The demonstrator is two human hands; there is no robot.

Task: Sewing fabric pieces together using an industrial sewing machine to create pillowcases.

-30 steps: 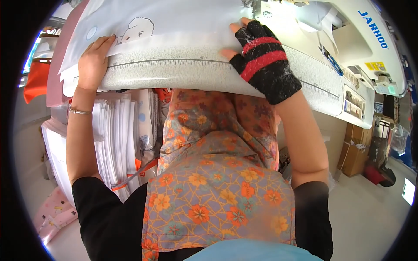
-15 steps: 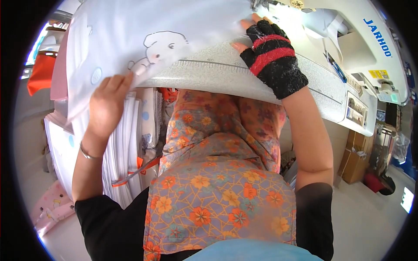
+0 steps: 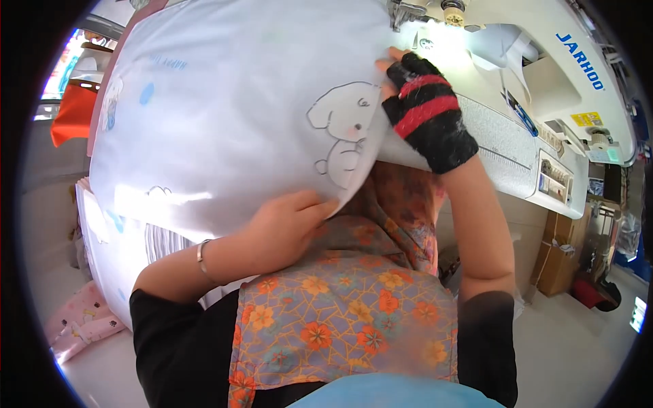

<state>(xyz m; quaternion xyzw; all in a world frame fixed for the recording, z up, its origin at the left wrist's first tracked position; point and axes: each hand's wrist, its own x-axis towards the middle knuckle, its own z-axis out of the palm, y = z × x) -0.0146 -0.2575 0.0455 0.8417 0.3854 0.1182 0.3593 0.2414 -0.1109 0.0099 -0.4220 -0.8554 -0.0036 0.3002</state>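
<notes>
A wide sheet of white printed fabric (image 3: 252, 122) with puppy drawings covers the left of the sewing table and hangs over its near edge. My left hand (image 3: 289, 221) is closed on the sheet's near right corner, pulled toward my lap. On my right hand (image 3: 432, 112) is a black fingerless glove with red stripes. Its thumb and fingertips grip the fabric's right edge, just nearer to me than the sewing machine's presser foot (image 3: 401, 20). The fingertips are partly hidden behind the glove and cloth.
The white sewing machine (image 3: 564, 75) rises at the right. A blue-handled tool (image 3: 520, 114) and a tray of small parts (image 3: 556, 179) lie on its bed, which has a printed ruler (image 3: 505, 156). Stacked white fabric (image 3: 163, 241) sits at my left, a cardboard box (image 3: 558, 251) at the right.
My left hand has drawn the fabric's corner to the right and toward me, covering the table's ruler on the left. My right hand has stayed nearly in place, its thumb and fingers now closer together.
</notes>
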